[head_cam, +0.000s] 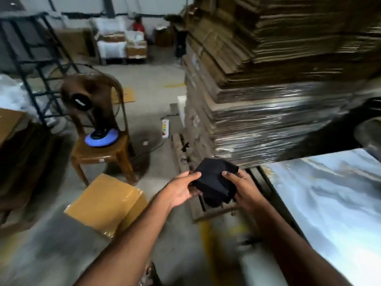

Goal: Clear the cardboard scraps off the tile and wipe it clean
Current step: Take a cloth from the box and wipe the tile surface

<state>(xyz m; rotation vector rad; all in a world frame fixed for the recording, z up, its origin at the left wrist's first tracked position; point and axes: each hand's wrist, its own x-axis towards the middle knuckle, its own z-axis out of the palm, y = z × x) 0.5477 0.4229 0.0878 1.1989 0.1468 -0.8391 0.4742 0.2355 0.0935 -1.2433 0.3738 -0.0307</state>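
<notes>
Between both hands, a folded black cloth [214, 183] is gripped: left hand [181, 191] and right hand [242, 189] pinch opposite edges. Tile [329, 203] lies right of them.

Cloth [214, 182] between hands; tile [334, 203] right; chair [99, 149] left.

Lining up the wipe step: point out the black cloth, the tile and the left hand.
black cloth [214, 180]: head view, middle of the folded fabric.
tile [334, 203]: head view, bare glossy surface.
left hand [181, 191]: head view, back of the hand.
</notes>
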